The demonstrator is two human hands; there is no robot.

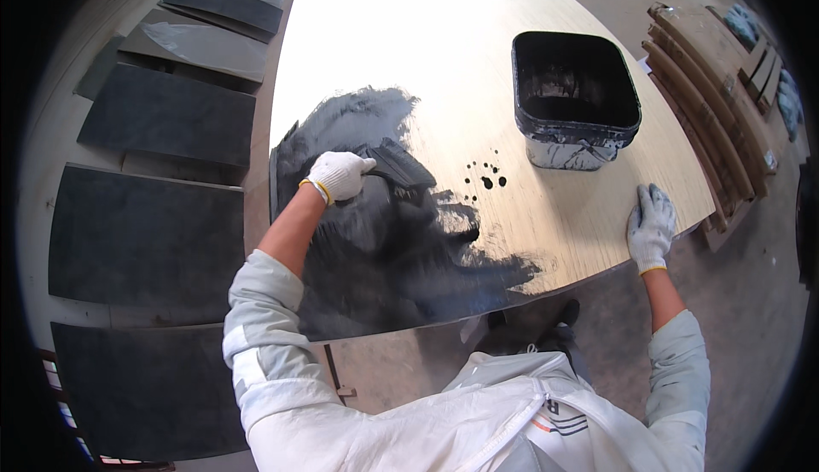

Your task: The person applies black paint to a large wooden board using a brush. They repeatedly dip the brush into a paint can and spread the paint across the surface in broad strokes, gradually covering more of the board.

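In white knit gloves, both my hands are at a large pale wooden board. My left hand is closed round the handle of a wide paintbrush, its head coated black and pressed to the board. Wet black paint spreads in uneven strokes over the near left part. My right hand lies at the near right edge, fingers extended, holding nothing. A square-sided bucket, smeared black and dark inside, stands on the right half of the board. Several black drips dot the wood beside it.
Dark painted panels lie in a row along the left, some higher up with plastic film on them. Stacked brown cardboard stands beyond the board's right edge, with blue-white gloves on it. Concrete floor shows at lower right.
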